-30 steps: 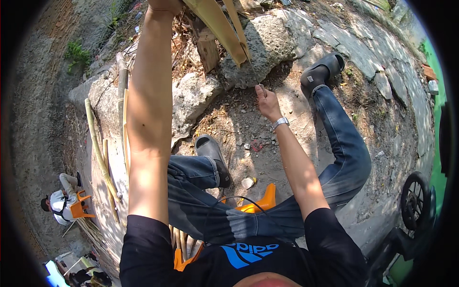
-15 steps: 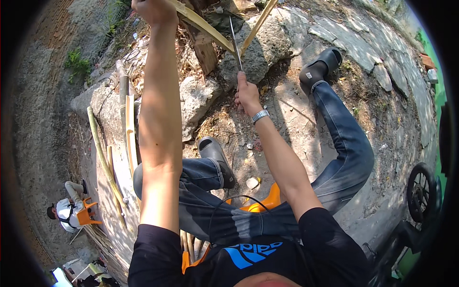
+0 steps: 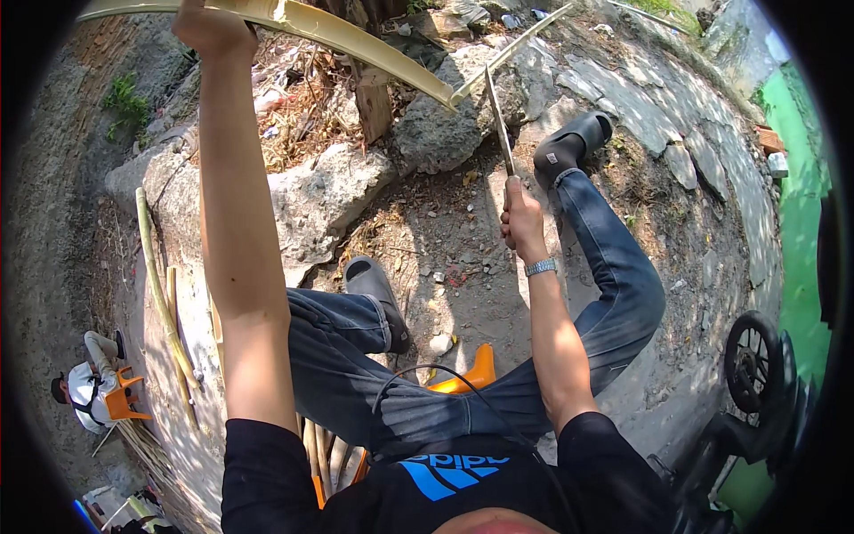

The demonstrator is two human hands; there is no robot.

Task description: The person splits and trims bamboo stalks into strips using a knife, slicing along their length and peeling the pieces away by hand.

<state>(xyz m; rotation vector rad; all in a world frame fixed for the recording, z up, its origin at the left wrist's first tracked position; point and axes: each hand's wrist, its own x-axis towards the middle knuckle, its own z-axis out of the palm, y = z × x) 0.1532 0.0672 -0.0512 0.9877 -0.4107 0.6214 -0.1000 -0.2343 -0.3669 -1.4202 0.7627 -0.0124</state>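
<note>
Pale yellow, that bamboo strip [image 3: 356, 43] was! The knife [image 3: 499, 120] showed dull grey, the jeans [image 3: 409, 400] faded blue, the seat [image 3: 476, 369] bright orange, the shirt [image 3: 382, 485] black with blue stripes.

Bare, stony ground [image 3: 485, 307] carries everything, dappled with sun and shade, strewn with pebbles and dry leaves around the centre of the frame. A pale stone [image 3: 440, 344] lies just below the centre, near an orange stool [image 3: 480, 365]. Rough boulders [image 3: 325, 200] sit from the left of centre to the upper centre, and flat slabs [image 3: 680, 166] spread across the upper right. Bamboo poles [image 3: 157, 285] lie lengthwise at left; lower left, an orange chair [image 3: 124, 405] stands beside a bundle of thin sticks [image 3: 147, 445].
</note>
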